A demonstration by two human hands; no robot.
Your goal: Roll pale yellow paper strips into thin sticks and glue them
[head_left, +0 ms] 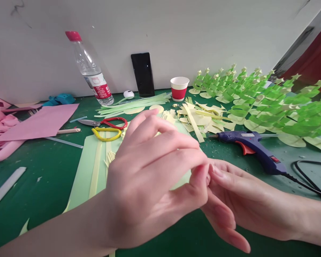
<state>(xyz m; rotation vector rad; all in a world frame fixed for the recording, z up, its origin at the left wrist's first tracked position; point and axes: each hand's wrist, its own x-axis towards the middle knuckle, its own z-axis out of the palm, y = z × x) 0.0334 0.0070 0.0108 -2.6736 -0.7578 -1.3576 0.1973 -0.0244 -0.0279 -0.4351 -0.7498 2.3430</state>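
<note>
My left hand (155,171) is raised in the middle of the view, its back towards me. Its thumb and index finger press together in a pinch. Against those fingertips, my right hand (246,196) also pinches, with thumb and forefinger meeting the left's and its lower fingers stretched out. Whatever lies between the fingertips is hidden or too small to name. Beneath the hands lies a light green paper sheet (81,178) with pale yellow paper strips (96,169) on it. Scissors (96,124) with one red and one yellow handle rest at its far edge.
A blue glue gun (253,142) lies right, near yellow paper scraps (214,121) and rows of green paper trees (254,96) topped with stars. Behind stand a bottle (96,84), a phone (143,75) and a paper cup (179,89). Pink paper (42,121) lies left.
</note>
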